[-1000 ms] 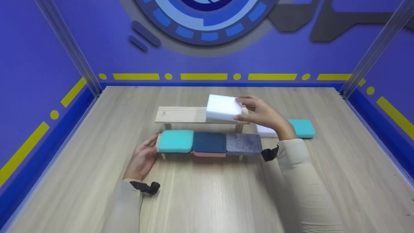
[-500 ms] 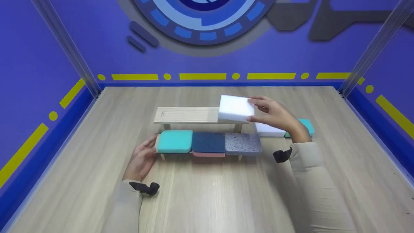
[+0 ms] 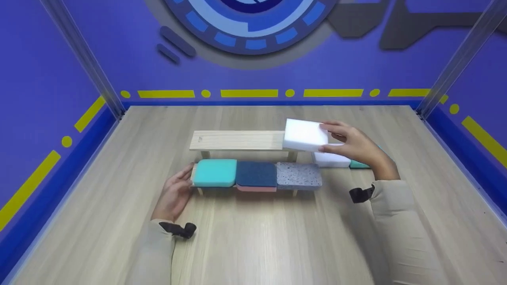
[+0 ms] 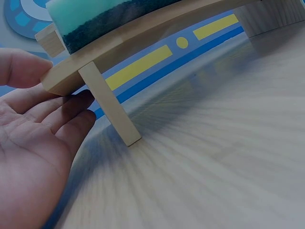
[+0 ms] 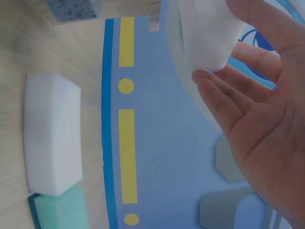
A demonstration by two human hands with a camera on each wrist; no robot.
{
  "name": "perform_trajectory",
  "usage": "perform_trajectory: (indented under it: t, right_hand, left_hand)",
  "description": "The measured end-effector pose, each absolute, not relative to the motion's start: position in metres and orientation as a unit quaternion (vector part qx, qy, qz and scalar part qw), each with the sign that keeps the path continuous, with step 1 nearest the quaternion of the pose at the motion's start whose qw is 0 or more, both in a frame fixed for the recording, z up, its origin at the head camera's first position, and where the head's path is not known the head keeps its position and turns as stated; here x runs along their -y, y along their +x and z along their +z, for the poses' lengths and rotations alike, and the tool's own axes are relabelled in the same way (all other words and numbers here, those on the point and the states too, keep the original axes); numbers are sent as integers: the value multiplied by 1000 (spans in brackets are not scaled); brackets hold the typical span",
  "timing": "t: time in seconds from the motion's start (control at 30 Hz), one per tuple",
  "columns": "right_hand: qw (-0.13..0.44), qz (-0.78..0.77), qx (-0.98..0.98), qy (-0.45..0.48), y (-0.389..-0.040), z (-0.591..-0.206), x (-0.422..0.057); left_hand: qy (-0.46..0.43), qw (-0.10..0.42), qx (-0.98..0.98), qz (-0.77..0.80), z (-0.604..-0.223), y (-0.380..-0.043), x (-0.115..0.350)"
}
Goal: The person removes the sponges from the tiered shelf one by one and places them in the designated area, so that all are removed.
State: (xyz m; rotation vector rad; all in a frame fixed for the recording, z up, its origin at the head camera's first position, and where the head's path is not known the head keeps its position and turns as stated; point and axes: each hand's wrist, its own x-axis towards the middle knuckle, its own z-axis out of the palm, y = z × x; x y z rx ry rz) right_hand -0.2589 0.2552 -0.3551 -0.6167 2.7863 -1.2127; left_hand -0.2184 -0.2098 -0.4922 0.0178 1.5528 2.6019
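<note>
My right hand pinches a white sponge between thumb and fingers, holding it up over the right end of the rear wooden board. At the left end of the front wooden rack, my left hand grips the board, thumb against its end and fingers beneath. Side by side on that rack lie a teal sponge with a dark base, a dark blue-topped sponge with a pink underside, and a grey speckled block. Whether both boards form one stand, I cannot tell.
On the table right of the boards lies a second white sponge, touching another teal sponge partly hidden by the right hand. Blue panels with yellow marks stand at the back and sides of the wooden table.
My right hand has moved to the right with the white sponge, from over the rear board to its right end. The left hand and the front row have stayed in place.
</note>
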Motion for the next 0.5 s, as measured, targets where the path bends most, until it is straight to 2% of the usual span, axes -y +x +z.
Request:
perform_trajectory:
  t: [0.5]
  right_hand:
    - [14,-377,-907,-187,-249,-363,-283]
  left_hand:
    - [9,54,-499,865,-492,-218,209]
